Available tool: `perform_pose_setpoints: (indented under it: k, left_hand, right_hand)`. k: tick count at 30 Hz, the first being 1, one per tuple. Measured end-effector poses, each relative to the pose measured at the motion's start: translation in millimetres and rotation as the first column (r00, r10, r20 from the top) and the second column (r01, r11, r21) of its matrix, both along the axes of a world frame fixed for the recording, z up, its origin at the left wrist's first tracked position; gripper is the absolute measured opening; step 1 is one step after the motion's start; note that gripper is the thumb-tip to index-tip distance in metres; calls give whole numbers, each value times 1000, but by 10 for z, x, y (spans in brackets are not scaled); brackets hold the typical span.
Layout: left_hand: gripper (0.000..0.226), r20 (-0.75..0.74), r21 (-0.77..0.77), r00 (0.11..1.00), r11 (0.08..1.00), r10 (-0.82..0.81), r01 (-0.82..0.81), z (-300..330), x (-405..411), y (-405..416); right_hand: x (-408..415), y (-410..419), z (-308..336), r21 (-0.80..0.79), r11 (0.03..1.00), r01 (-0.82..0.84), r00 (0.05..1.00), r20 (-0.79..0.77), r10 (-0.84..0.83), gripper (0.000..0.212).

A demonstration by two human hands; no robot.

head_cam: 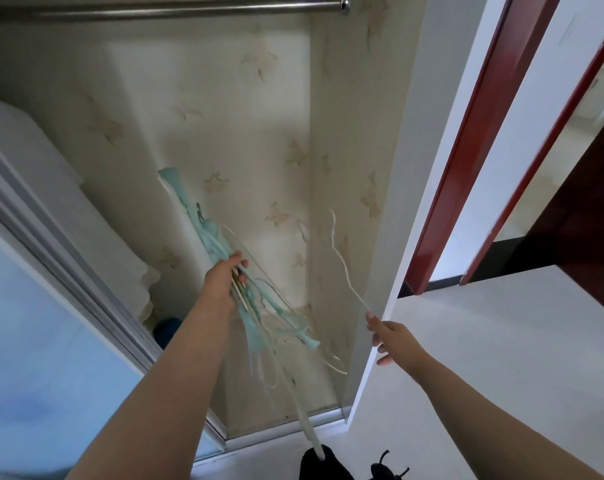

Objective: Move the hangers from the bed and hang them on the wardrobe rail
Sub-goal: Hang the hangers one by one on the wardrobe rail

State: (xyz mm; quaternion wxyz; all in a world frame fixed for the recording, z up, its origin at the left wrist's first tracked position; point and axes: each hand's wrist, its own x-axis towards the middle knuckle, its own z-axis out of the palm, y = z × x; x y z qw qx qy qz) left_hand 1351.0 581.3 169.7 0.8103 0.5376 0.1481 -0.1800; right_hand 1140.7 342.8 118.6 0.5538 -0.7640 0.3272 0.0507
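My left hand (224,282) grips a bundle of thin hangers (259,306), pale green and cream, inside the open wardrobe. The bundle slants from upper left to lower right, its ends sticking out both sides of my fist. My right hand (385,336) pinches the lower end of one thin white hanger (342,261), which rises up and to the left beside the wardrobe's right wall. The metal wardrobe rail (162,10) runs across the top of the view, bare, far above both hands.
The wardrobe's inner walls carry leaf-patterned paper (280,216). A white rolled sheet (51,188) leans at the left, beside the sliding door (34,341). The white side panel (428,168) and a red door frame (467,150) stand at right. Dark shoes (325,462) lie below.
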Motion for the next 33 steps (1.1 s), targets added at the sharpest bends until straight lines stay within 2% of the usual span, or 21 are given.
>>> perform_pose_setpoints:
  k: [2, 5, 9, 12, 16, 23, 27, 30, 33]
  left_hand:
    - [17, 0, -69, 1000, 997, -27, 27, 66, 53, 29]
    - [19, 39, -135, 993, 984, -108, 112, 221, 108, 70]
    - [17, 143, -91, 967, 970, -212, 226, 518, 232, 143]
    - [13, 179, -45, 952, 964, -250, 262, 792, 338, 180]
    - [12, 197, -26, 932, 949, -303, 314, 1070, 442, 259]
    - [11, 249, -109, 906, 920, -342, 377, 1258, 492, 403]
    - [14, 246, -175, 905, 902, -347, 394, 1295, 506, 487]
    - [17, 249, -216, 912, 900, -324, 379, 1283, 540, 527]
    - [17, 257, -251, 917, 895, -306, 369, 1266, 564, 553]
  right_hand:
    - [136, 89, 85, 85, 995, 44, 996, 79, -51, 53]
    - [483, 200, 364, 80, 995, 60, 989, 128, -70, 49]
    - [982, 289, 996, 112, 993, 43, 967, 245, -70, 60]
    - [1306, 294, 1506, 253, 965, 73, 922, 351, -162, 49]
    - [1686, 274, 2117, 247, 965, 85, 881, 434, -189, 42]
    - [2104, 305, 2644, 107, 980, 168, 886, 420, -198, 58]
    - [2151, 284, 2744, 172, 971, 167, 896, 385, -222, 50]
    - [2110, 198, 2723, 200, 934, 296, 826, 438, -355, 39]
    - [2054, 99, 2625, 299, 865, 403, 747, 439, -500, 43]
